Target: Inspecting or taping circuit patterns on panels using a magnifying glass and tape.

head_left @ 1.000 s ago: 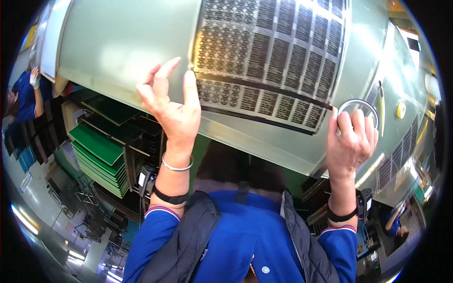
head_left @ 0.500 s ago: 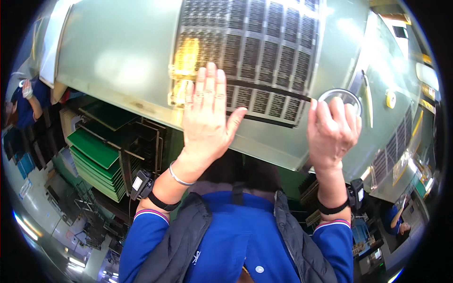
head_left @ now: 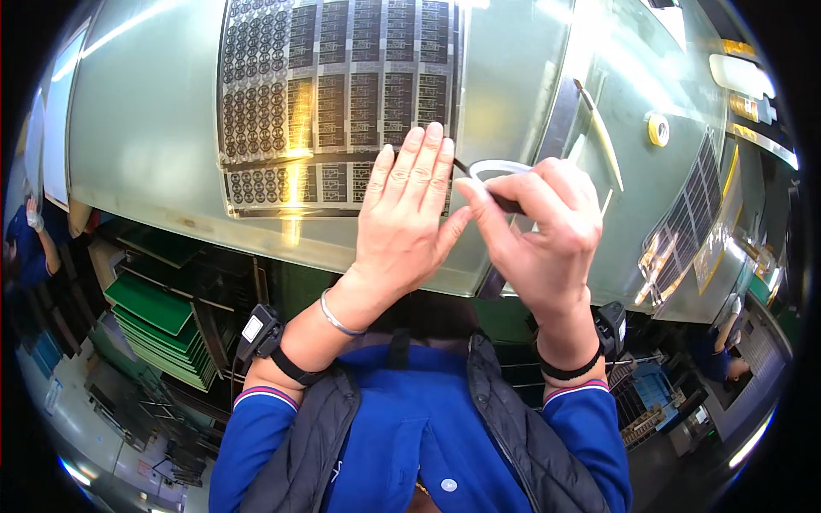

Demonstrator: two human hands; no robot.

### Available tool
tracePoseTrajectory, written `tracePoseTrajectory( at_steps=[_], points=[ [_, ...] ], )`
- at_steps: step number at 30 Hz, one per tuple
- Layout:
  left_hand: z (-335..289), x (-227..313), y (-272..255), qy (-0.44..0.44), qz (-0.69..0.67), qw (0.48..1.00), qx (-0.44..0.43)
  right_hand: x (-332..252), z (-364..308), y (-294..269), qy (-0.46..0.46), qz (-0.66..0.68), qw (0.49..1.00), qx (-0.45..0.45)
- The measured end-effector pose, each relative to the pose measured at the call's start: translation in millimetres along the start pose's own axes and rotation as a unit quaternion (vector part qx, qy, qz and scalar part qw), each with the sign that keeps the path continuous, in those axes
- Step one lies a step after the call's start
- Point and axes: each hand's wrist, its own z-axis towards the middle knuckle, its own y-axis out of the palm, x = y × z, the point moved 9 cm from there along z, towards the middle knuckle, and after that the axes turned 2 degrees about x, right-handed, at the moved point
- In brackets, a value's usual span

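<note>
My left hand [head_left: 402, 214] lies flat, fingers stretched, over the lower right corner of a dark patterned film sheet [head_left: 363, 98] on the glass-topped table [head_left: 145, 128]. A narrow black strip [head_left: 329, 158] crosses the lower part of the sheet and passes under my left fingers. It comes out beside them toward a tape roll [head_left: 500, 164], which shows as a pale ring with a dark edge. My right hand [head_left: 552, 227], just right of the left, is closed on this roll; the fingers hide part of it.
Right of my hands lie a pointed tool with a pale yellow handle [head_left: 605, 141] and a small yellow tape roll [head_left: 658, 130]. Another patterned sheet [head_left: 684, 214] lies at far right. Below the table's left edge, green boards [head_left: 154, 306] are stacked in a rack. Other people are at both sides.
The view has shifted, so the sheet sits farther left. My left hand has slid right along the strip to the sheet's right side. My right hand with the roll is now closer to it.
</note>
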Motion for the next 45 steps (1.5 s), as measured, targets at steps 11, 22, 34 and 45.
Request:
tracePoseTrajectory(
  at_steps=[11,22,34,45],
  points=[
    [24.2,-75.4,-9.3,-0.246,-0.504,0.828,0.004,114.4,-4.9,-52.0,0.154,-0.101,0.973,0.141],
    [21.1,-86.0,-8.1,-0.273,-0.506,0.817,0.025,104.0,-75.5,-17.8,0.273,0.087,0.954,0.09],
    [19.0,-84.6,-6.2,-0.24,-0.54,0.806,0.03,19.1,-97.9,32.0,0.222,0.114,0.968,0.02],
    [18.8,-81.2,-6.5,-0.2,-0.518,0.831,0.026,17.9,-94.2,35.4,0.22,0.066,0.972,0.044]
  ],
)
